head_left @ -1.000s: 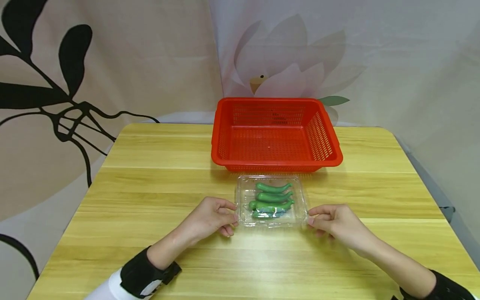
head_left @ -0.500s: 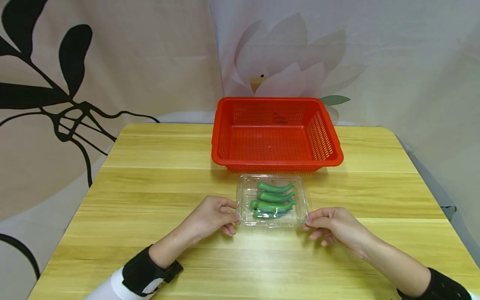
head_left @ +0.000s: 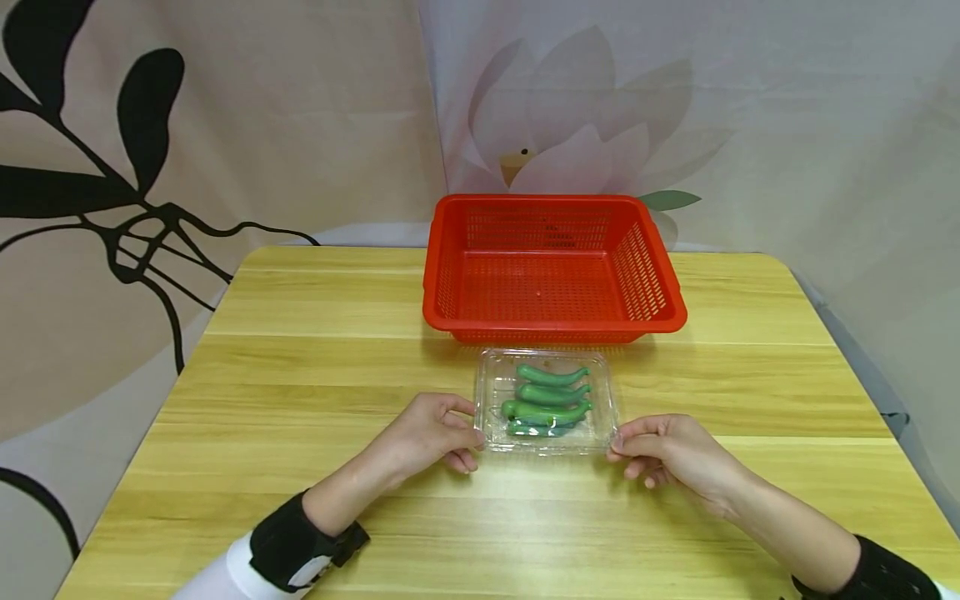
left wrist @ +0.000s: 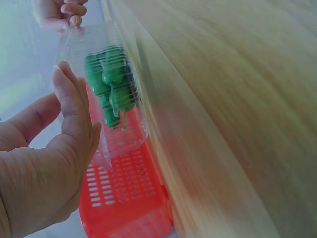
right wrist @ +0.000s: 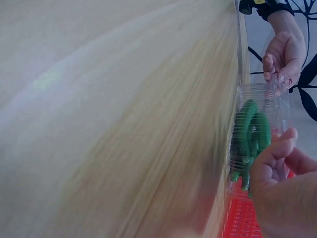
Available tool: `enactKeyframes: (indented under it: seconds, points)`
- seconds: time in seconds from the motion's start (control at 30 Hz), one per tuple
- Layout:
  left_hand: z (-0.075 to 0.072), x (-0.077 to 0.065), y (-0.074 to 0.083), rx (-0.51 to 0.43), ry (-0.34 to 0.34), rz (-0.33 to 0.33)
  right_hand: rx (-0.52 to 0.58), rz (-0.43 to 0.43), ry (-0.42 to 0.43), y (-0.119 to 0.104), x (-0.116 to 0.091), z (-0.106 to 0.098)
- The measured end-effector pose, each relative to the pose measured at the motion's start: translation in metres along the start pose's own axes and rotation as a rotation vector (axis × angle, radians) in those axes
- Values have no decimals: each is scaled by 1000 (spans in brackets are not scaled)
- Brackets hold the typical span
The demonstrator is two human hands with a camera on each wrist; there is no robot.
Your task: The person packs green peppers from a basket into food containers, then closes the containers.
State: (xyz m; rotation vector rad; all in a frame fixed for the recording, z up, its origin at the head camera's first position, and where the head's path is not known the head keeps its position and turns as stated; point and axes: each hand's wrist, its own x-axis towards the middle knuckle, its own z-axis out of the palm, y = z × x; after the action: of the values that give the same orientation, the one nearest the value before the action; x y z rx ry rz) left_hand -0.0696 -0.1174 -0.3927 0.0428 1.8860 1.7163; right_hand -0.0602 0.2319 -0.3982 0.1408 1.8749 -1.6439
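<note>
A clear plastic clamshell box (head_left: 491, 392) lies on the table with several green chili peppers (head_left: 551, 393) inside, seen through its lid. At the box's left edge, near the front corner, my left hand (head_left: 431, 433) pinches the rim between thumb and fingers. My right hand (head_left: 671, 454) pinches the front right corner, its lower fingers loosely curled. In the left wrist view the peppers (left wrist: 111, 79) show through the ribbed side wall. From the right wrist, part of the box (right wrist: 260, 94) is hidden behind the right hand (right wrist: 282, 173).
Right behind the box stands a red perforated plastic basket (head_left: 555, 325), with nothing in it. The wooden table (head_left: 315, 367) reaches to a fabric backdrop (head_left: 315, 108) with printed leaves and a flower.
The box has shifted slightly to the right, and my left hand with it. My right hand has moved a little down and left, onto the front right corner.
</note>
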Motion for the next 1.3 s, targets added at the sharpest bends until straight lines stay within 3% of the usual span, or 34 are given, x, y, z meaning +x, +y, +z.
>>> enactKeyframes:
  seconds: [1.03,1.2,1.3]
  points:
    - [2,2,-2,-50,16,-18,51,-18,-5,2,0,-1]
    - [-1,1,-4,-45,34,-25,5,-24,6,4,-3,-4]
    - [-4,-3,-3,10,85,-7,-73,-49,53,3,-6,-7]
